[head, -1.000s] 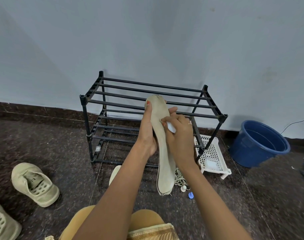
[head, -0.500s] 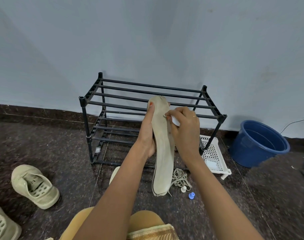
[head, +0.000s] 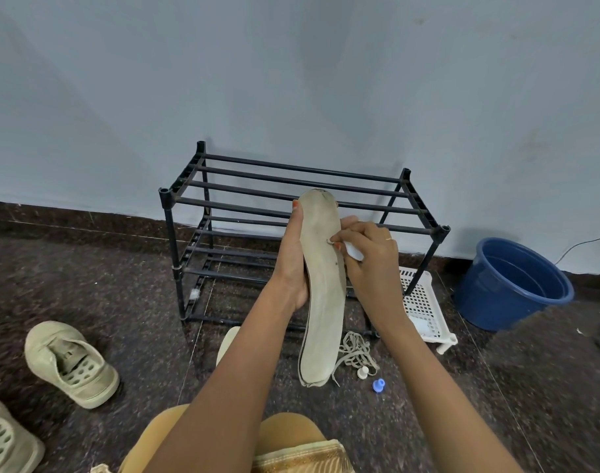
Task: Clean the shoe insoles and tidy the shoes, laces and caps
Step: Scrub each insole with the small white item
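Head view: insole (head: pixel 324 295) held upright before rack (head: pixel 291 172), off floor. L hand (head: pixel 291 264) grips its left edge mid-length, thumb up along it. R hand (head: pixel 370 261) fingers curled, pinching white item (head: pixel 354 251) at right edge. Judged light, thin, floppy: support mid-length, not at tip.

The left hand (head: pixel 293 264) grips an upright beige insole (head: pixel 322 302) along its left edge. The right hand (head: pixel 370 264), curled round a small white object (head: pixel 354 252), touches the insole's right edge. Laces (head: pixel 354 349), a white cap (head: pixel 362 372) and a blue cap (head: pixel 378 385) lie on the floor (head: pixel 87 285) below, before a black rack (head: pixel 291 172).
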`<action>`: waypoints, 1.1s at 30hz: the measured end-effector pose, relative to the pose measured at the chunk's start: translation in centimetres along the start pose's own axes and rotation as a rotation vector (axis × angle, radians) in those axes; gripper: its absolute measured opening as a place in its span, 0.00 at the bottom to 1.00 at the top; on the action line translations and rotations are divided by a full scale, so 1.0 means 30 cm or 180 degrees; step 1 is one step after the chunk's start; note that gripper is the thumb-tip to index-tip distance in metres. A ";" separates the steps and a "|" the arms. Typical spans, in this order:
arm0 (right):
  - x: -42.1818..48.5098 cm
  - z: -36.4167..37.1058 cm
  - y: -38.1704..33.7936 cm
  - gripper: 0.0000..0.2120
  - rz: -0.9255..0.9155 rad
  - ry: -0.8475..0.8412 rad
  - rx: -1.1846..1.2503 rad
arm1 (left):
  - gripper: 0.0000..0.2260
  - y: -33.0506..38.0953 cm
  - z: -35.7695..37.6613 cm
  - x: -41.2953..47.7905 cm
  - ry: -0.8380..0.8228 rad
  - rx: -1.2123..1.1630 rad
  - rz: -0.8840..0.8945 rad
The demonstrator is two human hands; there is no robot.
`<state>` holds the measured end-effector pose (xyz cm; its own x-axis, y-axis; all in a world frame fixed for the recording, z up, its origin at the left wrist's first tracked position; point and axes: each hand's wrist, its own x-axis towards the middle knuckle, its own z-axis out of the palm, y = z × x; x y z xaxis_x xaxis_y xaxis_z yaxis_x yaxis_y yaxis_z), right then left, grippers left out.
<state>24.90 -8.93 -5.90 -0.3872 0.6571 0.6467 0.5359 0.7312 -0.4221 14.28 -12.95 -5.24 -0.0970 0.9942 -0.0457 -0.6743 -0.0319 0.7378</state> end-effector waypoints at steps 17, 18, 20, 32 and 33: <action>0.022 -0.007 -0.029 0.05 0.0104 0.0244 -0.0170 | 0.29 0.018 -0.004 -0.002 0.0072 -0.0300 0.0069; 0.019 -0.005 -0.029 0.05 0.0146 0.0239 -0.0118 | 0.31 0.016 -0.007 0.000 0.0053 -0.0281 0.0085; 0.007 -0.004 -0.030 0.06 0.0240 0.0189 0.0002 | 0.34 0.010 -0.004 -0.001 0.0017 -0.0231 0.0112; -0.061 -0.014 -0.088 0.08 0.0649 -0.0307 0.0385 | 0.28 0.013 -0.002 0.000 0.0241 -0.0392 0.0359; -0.057 -0.013 -0.088 0.08 0.0680 -0.0263 0.0376 | 0.29 0.011 0.000 -0.001 0.0235 -0.0363 0.0349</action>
<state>24.44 -12.05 -5.66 -0.3371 0.8083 0.4828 0.5227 0.5872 -0.6181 14.05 -12.98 -5.00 -0.2252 0.9741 -0.0216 -0.7351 -0.1553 0.6600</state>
